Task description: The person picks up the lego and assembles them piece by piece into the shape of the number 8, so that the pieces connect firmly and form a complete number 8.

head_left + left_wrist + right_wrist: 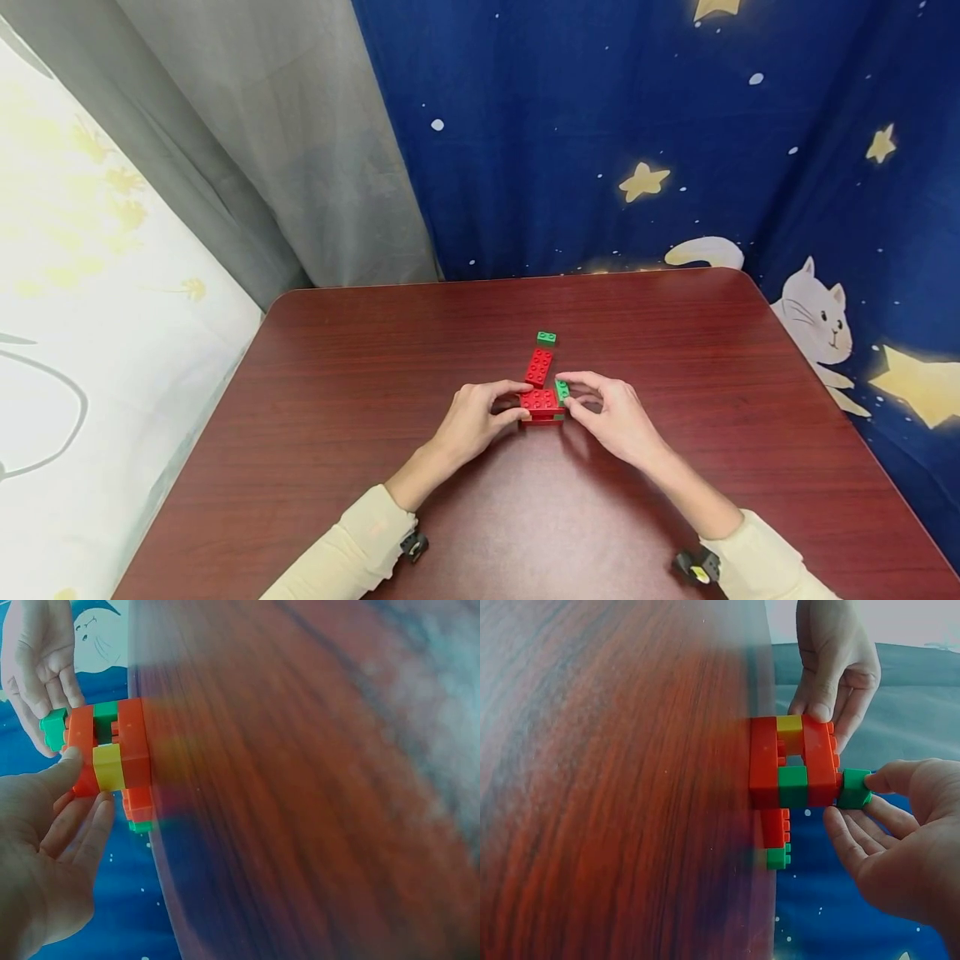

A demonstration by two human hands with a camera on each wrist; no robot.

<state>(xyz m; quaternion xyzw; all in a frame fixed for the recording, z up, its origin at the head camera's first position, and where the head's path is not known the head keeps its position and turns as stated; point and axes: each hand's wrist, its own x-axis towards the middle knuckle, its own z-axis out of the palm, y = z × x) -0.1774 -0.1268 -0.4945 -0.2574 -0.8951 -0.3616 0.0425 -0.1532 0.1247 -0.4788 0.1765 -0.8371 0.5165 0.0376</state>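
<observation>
Pinching a green brick (562,390) between thumb and fingers, my right hand (617,414) holds it at the right end of the upper red brick (538,400). A red stud shows in the narrow gap between them. My left hand (471,421) grips that red brick's left end, thumb on the near side, fingers on the far side. Beneath it, a yellow brick (789,735) on the left and a second green brick (792,787) on the right stand on the lower red brick (763,765), which rests on the table (360,358). Behind lie another red brick (538,367) and, just beyond, a small green brick (547,339).
</observation>
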